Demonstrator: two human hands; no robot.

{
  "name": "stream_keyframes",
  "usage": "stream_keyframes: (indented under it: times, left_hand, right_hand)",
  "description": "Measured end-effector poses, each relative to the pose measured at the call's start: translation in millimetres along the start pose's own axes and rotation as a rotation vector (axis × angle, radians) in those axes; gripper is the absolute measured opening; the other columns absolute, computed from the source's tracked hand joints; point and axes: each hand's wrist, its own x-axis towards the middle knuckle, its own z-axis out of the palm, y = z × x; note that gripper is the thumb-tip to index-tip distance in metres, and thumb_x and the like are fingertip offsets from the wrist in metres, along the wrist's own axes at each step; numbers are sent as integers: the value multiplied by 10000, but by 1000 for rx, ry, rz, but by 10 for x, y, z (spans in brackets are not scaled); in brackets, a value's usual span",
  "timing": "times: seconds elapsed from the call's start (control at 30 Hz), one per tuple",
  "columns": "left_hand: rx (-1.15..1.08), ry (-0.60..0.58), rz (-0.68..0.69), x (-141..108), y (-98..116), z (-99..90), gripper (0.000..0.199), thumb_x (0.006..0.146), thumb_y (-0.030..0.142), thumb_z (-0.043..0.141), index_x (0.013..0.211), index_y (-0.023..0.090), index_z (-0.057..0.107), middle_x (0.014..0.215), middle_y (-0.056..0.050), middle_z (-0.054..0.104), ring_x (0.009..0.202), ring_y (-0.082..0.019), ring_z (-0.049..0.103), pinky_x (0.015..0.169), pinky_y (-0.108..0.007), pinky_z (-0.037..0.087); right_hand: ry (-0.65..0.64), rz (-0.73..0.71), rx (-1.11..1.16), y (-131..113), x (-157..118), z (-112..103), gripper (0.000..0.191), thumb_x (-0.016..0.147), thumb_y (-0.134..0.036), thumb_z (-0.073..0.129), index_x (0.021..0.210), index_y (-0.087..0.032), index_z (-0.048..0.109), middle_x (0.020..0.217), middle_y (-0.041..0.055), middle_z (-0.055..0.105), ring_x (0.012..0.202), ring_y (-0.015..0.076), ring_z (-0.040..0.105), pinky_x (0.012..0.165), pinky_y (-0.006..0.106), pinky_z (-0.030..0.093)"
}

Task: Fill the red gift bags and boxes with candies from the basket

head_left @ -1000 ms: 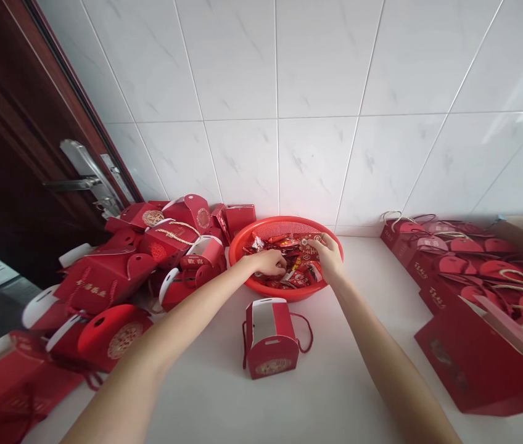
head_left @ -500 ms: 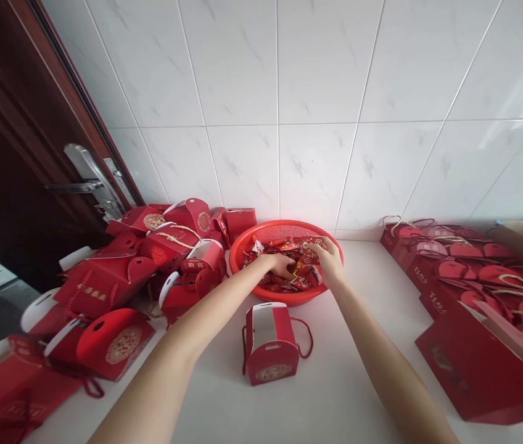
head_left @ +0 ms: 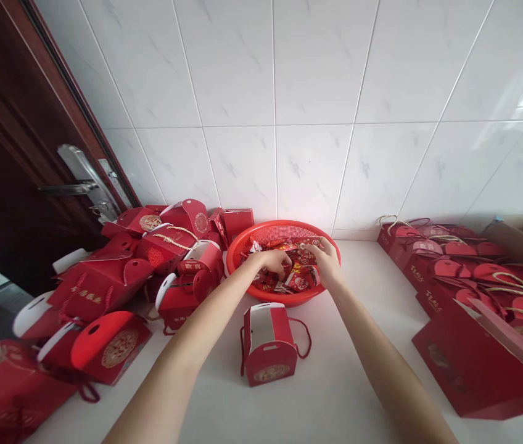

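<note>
Both hands are inside a red plastic basket (head_left: 284, 298) full of small red wrapped packets (head_left: 302, 280). My left hand (head_left: 276, 261) reaches in among the packets with its fingers bent; whether it grips one cannot be made out. Toward the basket's right side, my right hand (head_left: 326, 259) is closed on a dark red patterned packet (head_left: 313, 243). In front of the basket, between my forearms, stands a small red gift box (head_left: 271, 354) with its top open and a cord handle hanging at each side.
Many red gift boxes (head_left: 104, 283) crowd the left of the white table (head_left: 335, 394). Rows of red boxes (head_left: 451, 265) stand at the right, with a larger red box (head_left: 478, 364) in front. A tiled wall (head_left: 312, 172) rises behind, and a dark door (head_left: 21, 135) is at left.
My left hand has shifted slightly up and left among the packets, uncovering more of those beneath. My right hand still holds the patterned packet. The whole view has moved a little.
</note>
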Motion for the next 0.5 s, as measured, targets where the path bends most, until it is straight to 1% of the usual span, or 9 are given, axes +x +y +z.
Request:
stream_keyframes:
  times: [0.1,0.2,0.27,0.33,0.43,0.5]
  left_hand:
    - [-39,11,6,-46,-48,-26,256,572,245,726,827,241,710,735,27,673,713,-196,619,563,-252,428]
    - [-50,11,20,-40,-63,-9,306,546,239,751,851,247,730,805,25,705,809,-213,645,614,-246,452]
    - [-50,6,20,-9,-53,16,400,508,232,776,905,268,743,889,30,732,866,-223,658,650,-242,470]
    - [-43,3,6,28,-33,40,499,463,215,793,955,283,747,942,30,745,879,-232,667,652,-244,481]
    - [-32,13,-23,50,-11,57,522,423,172,792,939,242,755,925,-4,753,852,-258,672,627,-263,483]
    - [-45,38,-32,24,-19,50,522,445,165,778,964,219,754,959,-27,755,882,-270,671,644,-271,488]
  right_hand:
    - [-2,-16,7,9,1,-1,196,622,-314,702,738,-240,564,688,-23,676,665,193,645,609,307,524]
    - [-2,-11,8,14,3,4,197,619,-321,700,746,-241,571,719,-14,691,693,204,659,615,313,531]
    - [2,-5,13,13,2,7,209,611,-329,705,740,-241,566,746,-4,702,724,217,668,619,319,538]
    - [4,-3,19,8,-1,10,222,605,-336,711,741,-241,564,762,0,705,741,223,671,619,321,541]
    - [-5,-3,16,0,-11,10,219,602,-333,710,737,-240,564,746,-4,698,734,218,668,622,318,538]
    - [-6,-7,12,-1,-17,9,204,607,-321,704,725,-239,559,726,-7,691,725,213,665,635,320,542]
